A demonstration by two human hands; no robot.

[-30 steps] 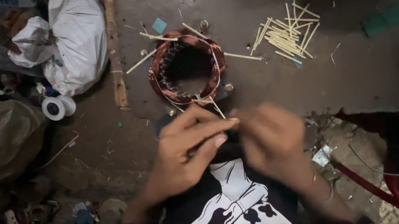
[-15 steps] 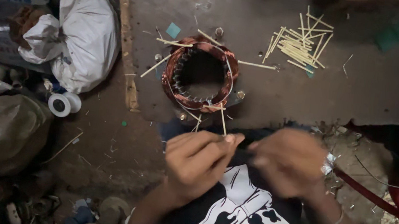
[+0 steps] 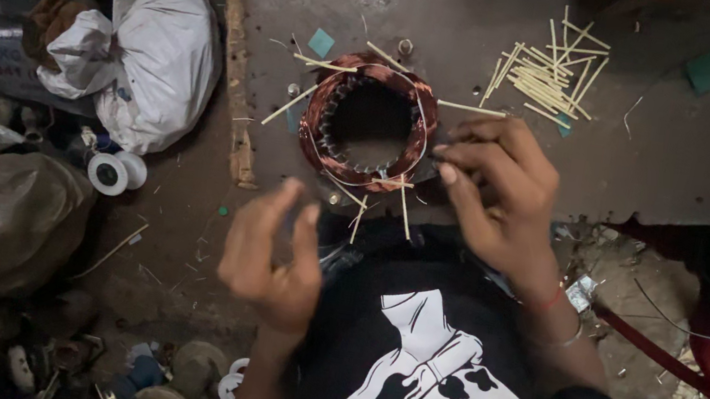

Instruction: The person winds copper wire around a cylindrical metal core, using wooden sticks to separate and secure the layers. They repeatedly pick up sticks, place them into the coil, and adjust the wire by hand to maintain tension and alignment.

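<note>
Copper-wound stator ring point(image 3: 368, 124) lies on concrete floor point(image 3: 458, 9), thin sticks poking from slots. Right hand point(image 3: 498, 193) at ring's right edge, fingertips pressed together, pinching something too small to tell. Left hand point(image 3: 269, 257) below-left of ring, apart from it, fingers half curled, empty. Loose stick pile point(image 3: 548, 69) upper right; white bag point(image 3: 159, 39) left.

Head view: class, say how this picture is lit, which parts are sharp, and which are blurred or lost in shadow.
Head view: soft, dim light from above, no glare; the copper-wound ring and the pale sticks on the floor are sharp; the left hand is slightly smeared, the right hand crisper; the white sack is the brightest thing; the lower left corner and right edge sink into dark shadow.
</note>
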